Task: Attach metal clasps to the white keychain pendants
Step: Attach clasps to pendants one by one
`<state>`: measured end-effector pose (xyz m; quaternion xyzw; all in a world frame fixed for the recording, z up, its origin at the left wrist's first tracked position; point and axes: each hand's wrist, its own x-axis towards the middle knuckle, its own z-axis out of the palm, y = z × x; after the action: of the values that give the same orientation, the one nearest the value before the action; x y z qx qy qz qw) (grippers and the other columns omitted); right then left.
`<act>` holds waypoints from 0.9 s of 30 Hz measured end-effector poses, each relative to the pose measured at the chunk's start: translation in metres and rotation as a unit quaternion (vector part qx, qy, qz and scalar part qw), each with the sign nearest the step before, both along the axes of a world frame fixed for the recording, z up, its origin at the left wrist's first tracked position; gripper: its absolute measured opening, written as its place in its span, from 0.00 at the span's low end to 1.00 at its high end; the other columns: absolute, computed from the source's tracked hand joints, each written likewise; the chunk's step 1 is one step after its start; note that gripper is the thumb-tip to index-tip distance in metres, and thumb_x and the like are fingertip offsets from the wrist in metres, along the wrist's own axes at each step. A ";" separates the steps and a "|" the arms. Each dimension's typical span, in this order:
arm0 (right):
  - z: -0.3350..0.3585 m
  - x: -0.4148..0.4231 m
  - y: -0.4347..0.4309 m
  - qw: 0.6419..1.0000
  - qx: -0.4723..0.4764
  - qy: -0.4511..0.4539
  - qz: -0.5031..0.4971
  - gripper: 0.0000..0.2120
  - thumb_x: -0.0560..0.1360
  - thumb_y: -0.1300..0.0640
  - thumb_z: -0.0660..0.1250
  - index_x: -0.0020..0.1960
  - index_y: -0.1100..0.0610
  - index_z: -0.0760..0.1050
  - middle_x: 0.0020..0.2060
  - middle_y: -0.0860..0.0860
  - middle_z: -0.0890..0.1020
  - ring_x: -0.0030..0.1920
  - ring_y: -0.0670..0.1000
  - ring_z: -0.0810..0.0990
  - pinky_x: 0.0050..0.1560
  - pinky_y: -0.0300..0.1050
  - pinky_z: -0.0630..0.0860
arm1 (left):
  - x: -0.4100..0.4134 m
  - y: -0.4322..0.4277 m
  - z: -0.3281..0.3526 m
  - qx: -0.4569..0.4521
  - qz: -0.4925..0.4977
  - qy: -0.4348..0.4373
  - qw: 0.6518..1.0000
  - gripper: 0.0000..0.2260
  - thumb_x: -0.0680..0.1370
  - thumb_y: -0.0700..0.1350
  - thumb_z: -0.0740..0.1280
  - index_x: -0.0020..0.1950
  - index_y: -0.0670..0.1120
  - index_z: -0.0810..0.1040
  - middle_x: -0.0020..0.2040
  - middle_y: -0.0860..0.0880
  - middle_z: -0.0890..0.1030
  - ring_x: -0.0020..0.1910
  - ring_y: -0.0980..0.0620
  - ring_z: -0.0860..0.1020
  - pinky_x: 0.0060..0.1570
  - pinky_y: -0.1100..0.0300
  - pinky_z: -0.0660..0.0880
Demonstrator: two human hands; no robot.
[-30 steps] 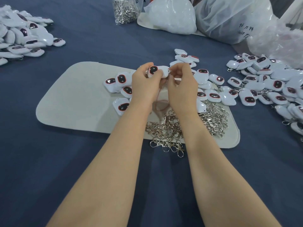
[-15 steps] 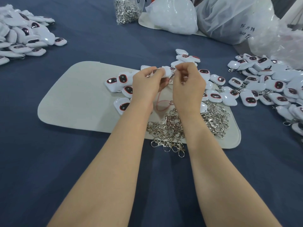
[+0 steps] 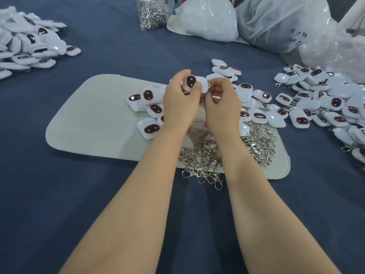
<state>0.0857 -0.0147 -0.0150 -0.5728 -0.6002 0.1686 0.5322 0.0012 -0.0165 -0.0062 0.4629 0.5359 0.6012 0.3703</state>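
My left hand (image 3: 180,101) grips a white pendant (image 3: 194,84) with a dark oval face, held above the beige mat (image 3: 94,119). My right hand (image 3: 222,103) is curled against the pendant's right end, pinching something small there that its fingers mostly hide. A thin red cord (image 3: 197,129) hangs below the hands. A heap of silver metal clasps (image 3: 207,157) lies on the mat's near edge under my wrists. Loose white pendants (image 3: 150,111) lie on the mat to the left and right of my hands.
A pile of pendants (image 3: 25,46) lies at the far left on the blue cloth, and another pile (image 3: 325,103) spreads at the right. A clear bag of clasps (image 3: 152,12) and white plastic bags (image 3: 209,20) stand at the back.
The pendant has turned in my left hand so its dark face shows upward. My right hand has moved in closer to the pendant's right end.
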 end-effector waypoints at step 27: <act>0.000 0.000 0.001 0.995 0.076 0.045 -0.037 0.05 0.76 0.64 0.62 0.50 0.60 0.75 0.39 0.45 0.77 0.39 0.38 0.74 0.43 0.26 0.68 | 0.003 -0.007 0.010 -0.087 -0.039 -0.269 0.958 0.14 0.78 0.35 0.63 0.63 0.41 0.73 0.50 0.42 0.76 0.35 0.51 0.79 0.43 0.62 0.80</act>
<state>0.0854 -0.0139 -0.0151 -0.5444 -0.5654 0.1279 0.6063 0.0041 -0.0234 0.0043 0.2707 0.4483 0.6395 0.5629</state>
